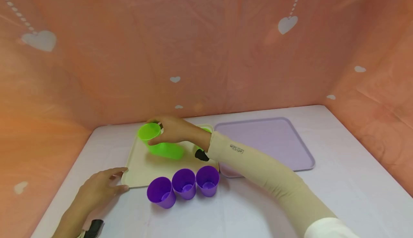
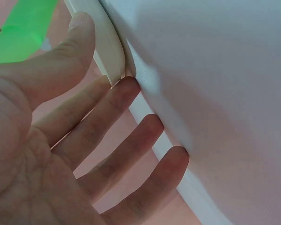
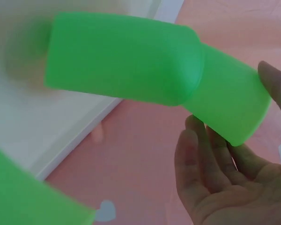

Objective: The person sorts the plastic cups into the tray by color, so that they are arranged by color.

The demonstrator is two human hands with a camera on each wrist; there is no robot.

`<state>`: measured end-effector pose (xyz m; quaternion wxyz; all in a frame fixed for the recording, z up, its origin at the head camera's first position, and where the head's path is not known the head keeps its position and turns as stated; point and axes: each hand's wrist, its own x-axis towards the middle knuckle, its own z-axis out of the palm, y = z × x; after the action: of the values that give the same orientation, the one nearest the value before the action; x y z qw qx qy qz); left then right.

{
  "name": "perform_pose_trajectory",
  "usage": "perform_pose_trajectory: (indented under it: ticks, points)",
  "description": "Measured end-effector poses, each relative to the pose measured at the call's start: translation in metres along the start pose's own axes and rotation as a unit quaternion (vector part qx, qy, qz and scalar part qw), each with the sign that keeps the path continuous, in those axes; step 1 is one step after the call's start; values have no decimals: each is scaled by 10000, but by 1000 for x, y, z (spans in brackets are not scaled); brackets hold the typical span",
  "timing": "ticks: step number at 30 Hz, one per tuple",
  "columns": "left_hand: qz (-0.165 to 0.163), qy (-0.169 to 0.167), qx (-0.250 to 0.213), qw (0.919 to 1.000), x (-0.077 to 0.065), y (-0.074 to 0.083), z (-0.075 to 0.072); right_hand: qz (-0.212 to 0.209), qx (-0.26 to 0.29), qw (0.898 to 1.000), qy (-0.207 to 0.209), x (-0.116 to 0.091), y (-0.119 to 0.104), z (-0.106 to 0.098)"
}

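Observation:
At the back left of a cream tray [image 1: 138, 175], my right hand [image 1: 175, 130] holds a green cup [image 1: 149, 132] near its rim, between thumb and fingers. Just in front of it stands a second green cup [image 3: 122, 58], partly hidden by the hand in the head view. A third green cup [image 3: 33, 192] shows at the lower left of the right wrist view; the right forearm mostly covers it from above. My left hand [image 1: 98, 187] is at the tray's front left corner, fingers extended and thumb apart, with fingertips at the rim [image 2: 114, 51].
In front of the cream tray, three purple cups [image 1: 184, 184] stand upright in a row. A lilac tray [image 1: 264, 141] lies to the right, under part of the right forearm. A pink cloth wall [image 1: 206, 51] with white hearts rises behind the white table [image 1: 335, 148].

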<state>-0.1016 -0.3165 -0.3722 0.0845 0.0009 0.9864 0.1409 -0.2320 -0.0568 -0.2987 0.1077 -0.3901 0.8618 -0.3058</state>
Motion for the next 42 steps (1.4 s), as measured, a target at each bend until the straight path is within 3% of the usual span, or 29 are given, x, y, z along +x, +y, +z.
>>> perform_pose_trajectory:
  ticks: [6, 14, 22, 27, 34, 37, 42]
  points:
    - [-48, -54, 1, 10000, -1, -1, -2, 172, -78, 9997, -141, -10, 3, -12]
    - [-11, -2, 5, 10000, -3, -5, -4, -65, -24, 9996, -275, -14, 8, -15]
    - [4, 8, -65, 10000, -4, -3, 1, -157, -58, 9996, -237, -2, 3, 2]
    - [-59, 11, -81, 9999, -5, 0, 0, -227, -594, 9973, -378, 12, 3, 23]
    - [29, 67, -148, 9999, -5, 5, 2, 320, -1159, 9903, -694, 16, 5, 36]
    - [52, 102, -121, 9999, -5, 5, 2, 705, -1527, 9818, -881, 11, 5, 31]
    - [66, 107, -83, 9999, -6, 2, 0, 1166, -2449, 9480, -1667, 4, 12, 28]
